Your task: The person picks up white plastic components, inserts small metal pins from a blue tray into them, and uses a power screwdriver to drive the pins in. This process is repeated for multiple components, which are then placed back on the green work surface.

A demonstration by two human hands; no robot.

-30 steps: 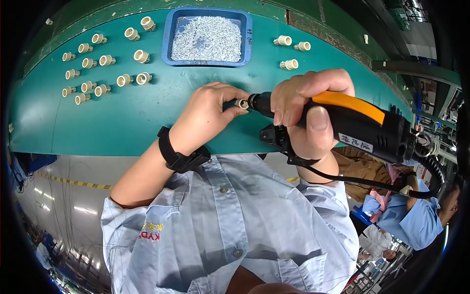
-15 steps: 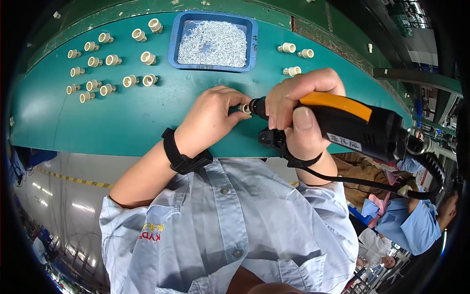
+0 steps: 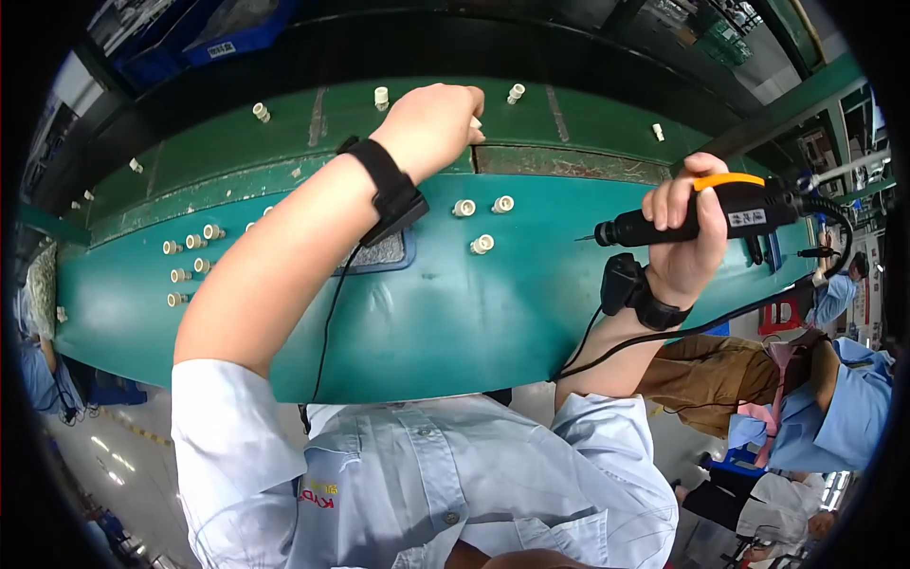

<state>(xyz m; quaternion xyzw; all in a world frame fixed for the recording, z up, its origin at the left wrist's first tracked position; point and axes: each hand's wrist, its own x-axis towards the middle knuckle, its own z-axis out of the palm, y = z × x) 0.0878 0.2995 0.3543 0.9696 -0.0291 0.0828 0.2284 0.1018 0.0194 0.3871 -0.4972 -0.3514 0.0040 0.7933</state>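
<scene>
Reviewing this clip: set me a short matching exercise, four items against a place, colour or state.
1. left hand
2. right hand
3. power screwdriver
4. blue tray

A. partly hidden behind the left forearm
B. closed around a tool
C. at the raised green ledge
D. black with an orange strip

Pairs: 1-C, 2-B, 3-D, 4-A

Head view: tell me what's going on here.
The person's left hand is at the green ledge behind the tabletop, by a small cream piece. The right hand grips a black-and-orange power driver, held clear of the cream fittings lying about. A blue tray is partly hidden.
</scene>
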